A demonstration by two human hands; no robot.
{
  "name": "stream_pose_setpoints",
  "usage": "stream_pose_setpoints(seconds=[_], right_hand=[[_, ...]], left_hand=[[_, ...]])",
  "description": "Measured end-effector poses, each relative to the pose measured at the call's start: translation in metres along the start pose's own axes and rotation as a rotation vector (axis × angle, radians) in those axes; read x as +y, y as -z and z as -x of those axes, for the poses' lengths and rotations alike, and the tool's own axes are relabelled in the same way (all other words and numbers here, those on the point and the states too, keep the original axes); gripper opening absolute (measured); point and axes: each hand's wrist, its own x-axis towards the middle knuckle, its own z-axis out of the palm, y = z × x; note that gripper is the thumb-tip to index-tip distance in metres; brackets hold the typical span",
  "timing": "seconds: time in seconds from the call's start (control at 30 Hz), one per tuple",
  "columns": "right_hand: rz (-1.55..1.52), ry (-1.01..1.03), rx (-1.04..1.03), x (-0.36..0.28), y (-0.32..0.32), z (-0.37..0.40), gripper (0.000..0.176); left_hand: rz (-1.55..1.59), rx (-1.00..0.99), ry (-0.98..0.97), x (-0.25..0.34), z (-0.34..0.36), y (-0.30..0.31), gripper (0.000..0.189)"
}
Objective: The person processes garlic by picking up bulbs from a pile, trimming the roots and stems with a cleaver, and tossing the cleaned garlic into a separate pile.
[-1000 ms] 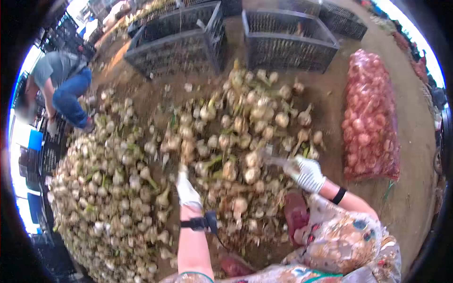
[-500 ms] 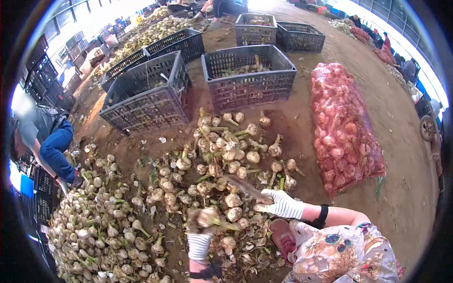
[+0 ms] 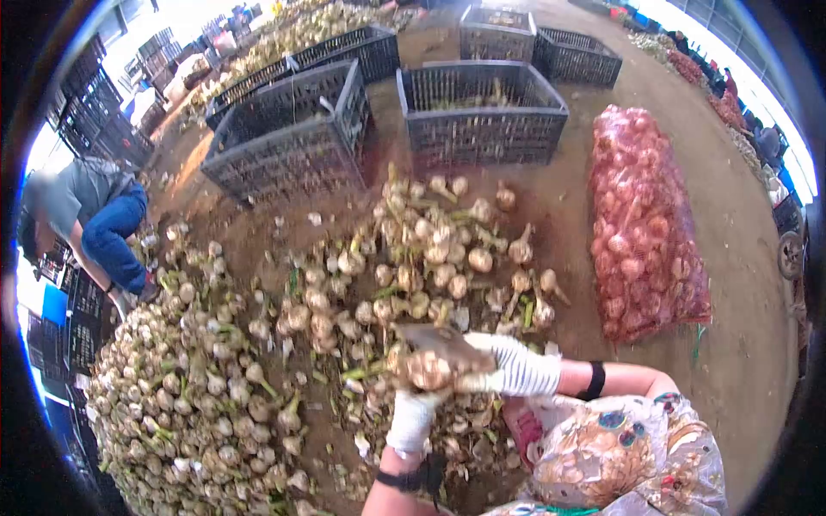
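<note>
My left hand (image 3: 411,421), in a white glove, is closed around a garlic bulb (image 3: 428,370) low in the middle of the view. In my right hand (image 3: 520,365), gloved in white with dark stripes, is a knife whose wide dull blade (image 3: 440,342) lies across the top of that bulb. Both hands are close together, and motion blurs the blade and bulb. Just beyond them a loose heap of garlic bulbs (image 3: 439,249) lies on the ground, several with stem stubs. A large pile of garlic (image 3: 198,396) spreads to my left.
Black plastic crates (image 3: 482,133) (image 3: 288,150) stand beyond the heap, with more behind. A red mesh sack (image 3: 650,232) full of bulbs lies at right. At far left a person in blue jeans (image 3: 116,232) bends over the pile. Trimmings (image 3: 465,430) litter the ground by my shoe.
My left hand has brought the garlic bulb up and right to the knife. The blade now rests over the bulb instead of pointing at the heap. The view has shifted slightly.
</note>
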Motion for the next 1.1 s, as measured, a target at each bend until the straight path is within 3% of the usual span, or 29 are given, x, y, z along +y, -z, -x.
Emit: stream_pose_setpoints(seconds=[0.07,0.1,0.13,0.17,0.23,0.33,0.43,0.47,0.5,0.6,0.67,0.7,0.77,0.8,0.87,0.9,0.93,0.97,1.0,1.03,1.1], right_hand=[[0.314,0.000,-0.001,-0.005,0.017,-0.001,0.032],[0.556,-0.003,-0.015,-0.009,0.029,-0.004,0.028],[0.618,0.241,-0.002,-0.013,0.033,-0.006,0.027],[0.737,0.332,-0.018,-0.020,0.029,-0.006,0.017],[0.847,0.296,-0.147,-0.024,0.025,-0.004,0.016],[0.837,0.252,-0.163,-0.018,0.022,0.000,0.015],[0.850,0.227,-0.162,-0.009,0.025,0.000,0.013],[0.837,0.230,-0.145,-0.003,0.025,0.000,0.013],[0.820,0.234,-0.130,0.000,0.024,0.001,0.012],[0.780,0.184,-0.159,0.002,0.022,0.005,0.009],[0.677,0.188,-0.083,0.014,0.026,0.010,0.012],[0.789,0.148,-0.004,0.039,0.032,0.009,0.011],[0.873,-0.248,0.127,0.103,0.060,0.020,0.014],[0.863,-0.206,0.230,0.103,0.064,0.028,0.017],[0.694,-0.188,0.393,0.089,0.049,0.031,0.019],[0.561,-0.133,0.372,0.077,0.040,0.031,0.014],[0.568,0.041,0.274,0.061,0.032,0.031,0.011],[0.566,0.209,0.179,0.048,0.024,0.032,0.009],[0.687,0.263,-0.056,0.039,0.020,0.029,0.009],[0.804,0.286,-0.155,0.027,0.013,0.026,0.011],[0.989,0.231,-0.178,0.029,0.005,0.016,0.011]], left_hand=[[-0.247,0.026,0.012,-0.004,0.000,0.007,0.067],[-0.149,0.003,0.041,-0.014,-0.003,0.015,0.066],[-0.051,-0.016,0.072,-0.024,-0.006,0.023,0.066],[0.046,-0.033,0.105,-0.033,-0.010,0.031,0.065],[0.225,-0.121,0.109,-0.039,-0.003,0.028,0.063],[-0.014,-0.018,-0.031,-0.017,0.018,0.009,0.043],[0.647,-0.085,0.267,-0.043,0.001,0.020,0.043],[0.154,-0.025,0.129,-0.046,0.009,0.021,0.040],[-0.050,-0.009,0.050,-0.047,0.011,0.021,0.039],[-0.306,0.004,-0.157,-0.062,0.020,0.023,0.040],[-0.404,0.057,-0.090,-0.044,0.006,0.006,0.036],[-0.479,0.120,0.001,-0.030,-0.001,-0.003,0.034],[-0.551,0.113,-0.100,-0.025,-0.011,-0.010,0.041],[-0.587,0.112,-0.151,-0.024,-0.016,-0.014,0.044],[0.046,0.229,-0.028,-0.042,-0.021,0.010,0.040],[0.167,0.253,0.062,-0.025,-0.020,0.001,0.037],[0.291,0.288,0.149,-0.009,-0.018,-0.007,0.035],[0.378,0.521,0.032,-0.007,-0.026,-0.014,0.034],[0.572,0.521,0.148,-0.004,-0.024,-0.014,0.034],[0.766,0.518,0.264,0.003,-0.021,-0.016,0.035],[0.836,0.467,0.282,0.021,-0.018,-0.038,0.038]])
